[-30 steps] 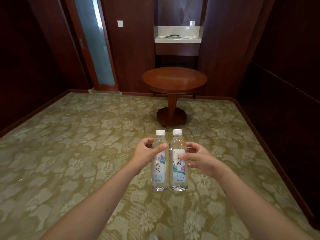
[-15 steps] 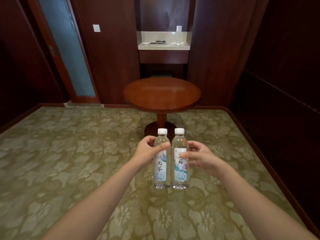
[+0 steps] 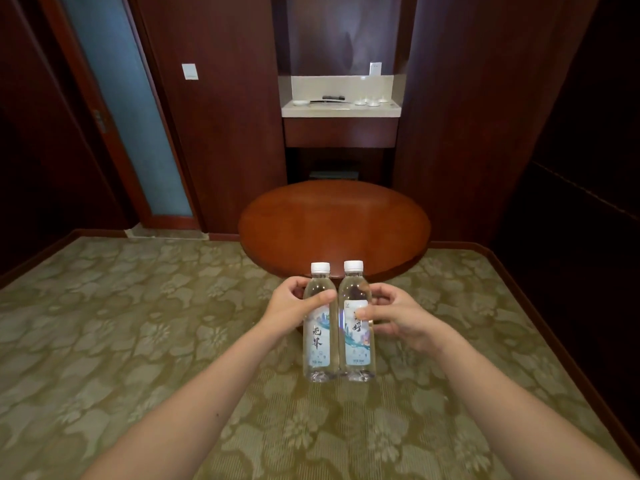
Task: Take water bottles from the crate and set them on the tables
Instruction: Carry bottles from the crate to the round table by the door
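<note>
Two clear water bottles with white caps and pale blue labels are held upright side by side in front of me, above the carpet. My left hand [image 3: 289, 308] grips the left bottle [image 3: 319, 336] near its shoulder. My right hand [image 3: 393, 318] grips the right bottle [image 3: 357, 332] at the same height. The two bottles touch each other. Just beyond them stands a round, dark red wooden table [image 3: 334, 225] with a bare top; its near edge lies right behind the bottle caps. No crate is in view.
A green floral carpet [image 3: 138, 323] covers the floor. Dark wood panelling forms the walls, with a frosted glass door [image 3: 128, 109] at the back left. A recessed white counter [image 3: 341, 107] with small dishes sits behind the table.
The view has closed in on the round table, which now looks larger and nearer. Both hands keep the same hold on the bottles.
</note>
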`<state>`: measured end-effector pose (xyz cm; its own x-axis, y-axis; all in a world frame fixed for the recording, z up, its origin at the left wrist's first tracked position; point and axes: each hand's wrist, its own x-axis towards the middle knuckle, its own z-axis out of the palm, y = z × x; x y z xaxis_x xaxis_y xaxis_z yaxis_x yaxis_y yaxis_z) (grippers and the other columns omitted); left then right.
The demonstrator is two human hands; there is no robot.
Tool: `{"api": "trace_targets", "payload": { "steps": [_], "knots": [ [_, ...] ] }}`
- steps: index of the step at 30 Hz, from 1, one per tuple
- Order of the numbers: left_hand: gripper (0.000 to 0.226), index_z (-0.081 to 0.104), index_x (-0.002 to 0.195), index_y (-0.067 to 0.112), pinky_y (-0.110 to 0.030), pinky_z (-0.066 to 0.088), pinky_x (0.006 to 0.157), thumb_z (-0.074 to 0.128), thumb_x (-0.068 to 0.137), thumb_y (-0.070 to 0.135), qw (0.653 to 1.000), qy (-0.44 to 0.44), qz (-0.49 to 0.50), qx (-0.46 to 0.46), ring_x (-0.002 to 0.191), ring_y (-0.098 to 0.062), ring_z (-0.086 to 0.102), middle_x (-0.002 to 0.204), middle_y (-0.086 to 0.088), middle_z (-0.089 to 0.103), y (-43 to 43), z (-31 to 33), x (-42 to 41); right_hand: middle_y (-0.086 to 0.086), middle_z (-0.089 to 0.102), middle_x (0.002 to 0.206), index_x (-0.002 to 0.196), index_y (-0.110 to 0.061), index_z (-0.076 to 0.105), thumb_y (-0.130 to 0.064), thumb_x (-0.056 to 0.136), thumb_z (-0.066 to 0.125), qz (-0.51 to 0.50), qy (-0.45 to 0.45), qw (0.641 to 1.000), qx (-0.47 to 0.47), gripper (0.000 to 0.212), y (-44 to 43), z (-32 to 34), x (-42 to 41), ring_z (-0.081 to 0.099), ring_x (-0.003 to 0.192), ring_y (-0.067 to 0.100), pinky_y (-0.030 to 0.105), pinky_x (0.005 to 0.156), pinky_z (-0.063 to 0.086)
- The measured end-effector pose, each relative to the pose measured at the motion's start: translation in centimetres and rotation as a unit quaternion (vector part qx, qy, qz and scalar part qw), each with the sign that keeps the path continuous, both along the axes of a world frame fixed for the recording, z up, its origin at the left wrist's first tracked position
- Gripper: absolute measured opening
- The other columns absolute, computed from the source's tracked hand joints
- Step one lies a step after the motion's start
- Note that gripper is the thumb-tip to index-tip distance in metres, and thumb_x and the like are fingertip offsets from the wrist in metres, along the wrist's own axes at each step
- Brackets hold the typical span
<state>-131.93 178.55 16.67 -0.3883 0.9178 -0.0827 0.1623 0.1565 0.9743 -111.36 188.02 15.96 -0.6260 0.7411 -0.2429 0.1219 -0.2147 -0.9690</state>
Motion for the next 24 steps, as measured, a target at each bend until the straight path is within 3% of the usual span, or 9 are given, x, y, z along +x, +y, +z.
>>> {"api": "trace_targets", "payload": {
  "steps": [4, 8, 15, 20, 24],
  "knots": [
    [0.068, 0.063, 0.108, 0.017, -0.019, 0.048, 0.059, 0.083, 0.054, 0.053, 1.0, 0.015, 0.012, 0.013, 0.082, -0.014, 0.066, 0.102, -0.005, 0.072, 8.9, 0.8, -2.9, 0.014, 0.071, 0.116, 0.119, -0.012, 0.062, -0.004, 0.068, 0.086, 0.013, -0.002, 1.0, 0.009, 0.057, 9.6, 0.9, -3.4, 0.071, 0.104, 0.025, 0.043, 0.087, 0.059],
    [0.048, 0.063, 0.106, 0.019, -0.034, 0.058, 0.079, 0.088, 0.068, 0.036, 0.999, 0.01, 0.046, 0.008, 0.095, -0.018, 0.069, 0.103, 0.001, 0.071, 16.1, 0.0, -6.0, 0.014, 0.071, 0.116, 0.118, -0.013, 0.064, -0.002, 0.069, 0.085, 0.028, -0.019, 0.999, 0.011, 0.055, 17.0, 1.1, -6.7, 0.071, 0.105, 0.026, 0.048, 0.093, 0.057],
    [0.046, 0.063, 0.108, 0.017, -0.009, 0.046, 0.06, 0.086, 0.071, 0.03, 0.999, 0.001, 0.052, 0.007, 0.086, 0.0, 0.064, 0.101, 0.008, 0.068, 27.8, -1.7, -12.2, 0.012, 0.072, 0.114, 0.118, -0.016, 0.064, -0.003, 0.068, 0.086, 0.026, -0.046, 0.999, 0.012, 0.056, 29.1, -1.1, -13.5, 0.072, 0.103, 0.025, 0.041, 0.084, 0.059],
    [0.049, 0.062, 0.111, 0.016, -0.02, 0.051, 0.07, 0.087, 0.07, 0.028, 0.999, -0.003, 0.045, 0.008, 0.093, -0.007, 0.066, 0.104, 0.006, 0.068, 38.5, -3.5, -18.6, 0.01, 0.073, 0.111, 0.119, -0.017, 0.063, -0.003, 0.069, 0.085, 0.01, -0.055, 0.998, 0.027, 0.057, 39.3, -2.6, -19.9, 0.071, 0.103, 0.025, 0.047, 0.092, 0.056],
    [0.055, 0.061, 0.114, 0.018, -0.022, 0.052, 0.075, 0.089, 0.067, 0.028, 0.999, -0.005, 0.031, -0.001, 0.097, -0.01, 0.065, 0.106, 0.006, 0.068, 48.3, -4.2, -24.5, 0.014, 0.072, 0.113, 0.12, -0.014, 0.062, 0.005, 0.067, 0.083, -0.018, -0.051, 0.998, 0.017, 0.06, 48.2, -3.2, -25.6, 0.071, 0.103, 0.027, 0.038, 0.08, 0.061]
  ]
}}
